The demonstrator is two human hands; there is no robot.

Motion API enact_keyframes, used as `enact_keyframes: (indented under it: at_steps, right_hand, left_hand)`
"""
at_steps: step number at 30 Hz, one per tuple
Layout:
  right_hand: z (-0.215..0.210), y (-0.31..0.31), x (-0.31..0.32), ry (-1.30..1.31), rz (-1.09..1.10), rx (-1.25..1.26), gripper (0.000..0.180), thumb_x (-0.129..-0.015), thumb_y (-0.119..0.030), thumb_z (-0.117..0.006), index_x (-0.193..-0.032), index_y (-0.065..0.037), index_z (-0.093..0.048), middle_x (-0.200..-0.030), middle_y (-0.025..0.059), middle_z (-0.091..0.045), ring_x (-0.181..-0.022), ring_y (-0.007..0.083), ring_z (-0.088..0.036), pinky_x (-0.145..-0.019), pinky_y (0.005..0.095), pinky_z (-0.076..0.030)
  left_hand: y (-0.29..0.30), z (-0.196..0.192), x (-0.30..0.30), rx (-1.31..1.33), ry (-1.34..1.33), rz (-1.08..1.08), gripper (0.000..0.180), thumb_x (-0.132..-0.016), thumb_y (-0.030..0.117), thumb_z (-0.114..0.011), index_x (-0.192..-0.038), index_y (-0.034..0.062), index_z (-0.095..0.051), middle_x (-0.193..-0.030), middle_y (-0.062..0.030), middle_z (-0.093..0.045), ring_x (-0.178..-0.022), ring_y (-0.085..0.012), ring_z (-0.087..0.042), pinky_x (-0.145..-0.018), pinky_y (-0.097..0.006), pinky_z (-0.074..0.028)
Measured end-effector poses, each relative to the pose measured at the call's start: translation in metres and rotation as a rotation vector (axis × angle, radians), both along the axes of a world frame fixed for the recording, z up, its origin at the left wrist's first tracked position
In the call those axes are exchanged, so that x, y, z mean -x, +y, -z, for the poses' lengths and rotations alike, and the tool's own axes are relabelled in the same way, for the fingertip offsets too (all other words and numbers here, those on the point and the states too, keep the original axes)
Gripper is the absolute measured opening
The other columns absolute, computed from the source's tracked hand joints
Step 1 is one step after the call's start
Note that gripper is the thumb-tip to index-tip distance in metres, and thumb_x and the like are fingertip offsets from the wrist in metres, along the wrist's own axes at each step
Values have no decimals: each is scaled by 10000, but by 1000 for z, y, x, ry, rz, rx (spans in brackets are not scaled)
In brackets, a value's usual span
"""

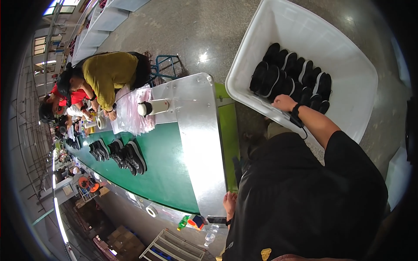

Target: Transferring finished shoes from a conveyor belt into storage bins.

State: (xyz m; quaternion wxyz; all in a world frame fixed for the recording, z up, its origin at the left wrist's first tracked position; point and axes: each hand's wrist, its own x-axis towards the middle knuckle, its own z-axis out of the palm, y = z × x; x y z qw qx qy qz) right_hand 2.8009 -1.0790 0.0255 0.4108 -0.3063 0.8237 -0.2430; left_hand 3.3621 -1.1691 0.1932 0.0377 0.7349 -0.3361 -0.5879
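Note:
My right hand (284, 103) is by the near wall of a large white plastic bin (300, 26), its fingers curled in and nothing seen in them. A dark band is on that wrist. Several black shoes with white-edged soles (271, 81) lie packed together in the bin, just beyond the hand. My left hand (230, 203) is low beside the end of the metal-edged work table (204, 165). Its fingers look curled, with nothing visible in them. More dark lace-up shoes (133, 157) stand in a row on the green belt (170, 152) of the table.
A co-worker in a mustard top (109, 71) leans over clear plastic bags (133, 111); others work farther along. A white bottle (153, 107) lies nearby. A phone (216, 220), a green bottle (183, 222) and a clear bottle (211, 235) are near my left hand. Metal racks (172, 248) stand beyond.

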Motion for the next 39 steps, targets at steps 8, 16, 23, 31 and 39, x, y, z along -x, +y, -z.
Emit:
enact_keyframes:
  at_steps: [8, 16, 23, 31, 39]
  right_hand:
    - [-22, 62, -3, 29, 137, -127, 315, -797, -341, -690, -841, -32, -731, -854, 187, -699, -843, 338, -671, -767, 426, -517]
    - [-45, 59, -18, 80, 187, -66, 338, -798, -364, -682, -832, -30, -723, -837, 186, -695, -825, 347, -671, -754, 429, -520]
    - [-33, 26, -48, 79, 66, 137, 303, -841, -312, -671, -890, -15, -700, -794, 146, -685, -740, 236, -653, -683, 366, -500]
    - [-75, -82, -79, -215, -11, 155, 180, -894, -220, -635, -921, -44, -665, -729, -4, -622, -658, 87, -602, -547, 245, -468]
    - [-419, -264, -142, -75, -336, 1017, 216, -969, -199, -584, -1093, -28, -629, -985, 0, -621, -901, 83, -549, -834, 251, -442]
  left_hand:
    - [-18, 21, -16, 59, 57, 131, 299, -985, 224, -547, -1182, 2, -511, -964, -107, -623, -823, -215, -633, -737, -334, -531]
    - [-51, 31, -11, -12, 124, -89, 307, -969, 215, -570, -1189, 9, -514, -928, -101, -624, -774, -209, -629, -656, -312, -520]
    - [-63, 42, -35, 35, 138, -231, 348, -947, 222, -594, -1209, -2, -543, -903, -67, -635, -731, -136, -610, -595, -256, -489]
    - [-49, 58, -104, 127, 164, -308, 244, -912, 198, -614, -1040, -8, -637, -779, -32, -638, -632, -104, -595, -537, -236, -484]
    - [-35, 88, -170, 71, 332, -570, 165, -955, 189, -553, -979, 29, -583, -732, -23, -580, -643, -163, -606, -542, -277, -508]
